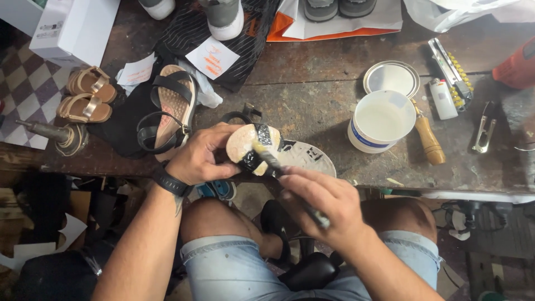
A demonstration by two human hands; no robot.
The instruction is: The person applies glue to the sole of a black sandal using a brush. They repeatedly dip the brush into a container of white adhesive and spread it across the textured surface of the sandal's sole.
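Tabletop: dark, scuffed old wood tabletop [312, 95], pretty cluttered, with a checkered floor [25, 92] showing at the far left.
Far left: white shoebox [75, 28] at the top corner, and below it a pair of small gold sandals [86, 100] side by side; a metal tool with cord wrapped round it [58, 135] lies just under them at the tabletop edge.
Left of middle: black strappy sandal [170, 108] lying on dark cloth, paper notes [212, 57] scattered near it.
Left hand: left hand [200, 153], black watch on the wrist, closed around the shoe part [252, 147] — a pale rounded sole piece with black straps across it, held up just over the near tabletop edge, right in the centre.
Right hand: right hand [323, 200] closed on a brush [278, 167], thin dark handle running back through the fingers, the bristle end touching the sole piece.
Under the hands: a flat worn sole [309, 156] lies on the tabletop just behind the held piece.
Right of middle: open white glue tub [382, 120] with whitish stuff inside, its round metal lid [392, 78] just behind it — a wooden-handled tool [429, 136] is just beside the tub.
Far right: white lighter [443, 97], a metal tool with yellow bits [454, 72], small snips [485, 132], and an orange tool [518, 67] at the edge.
Bottom: bare knees and denim shorts [234, 267].
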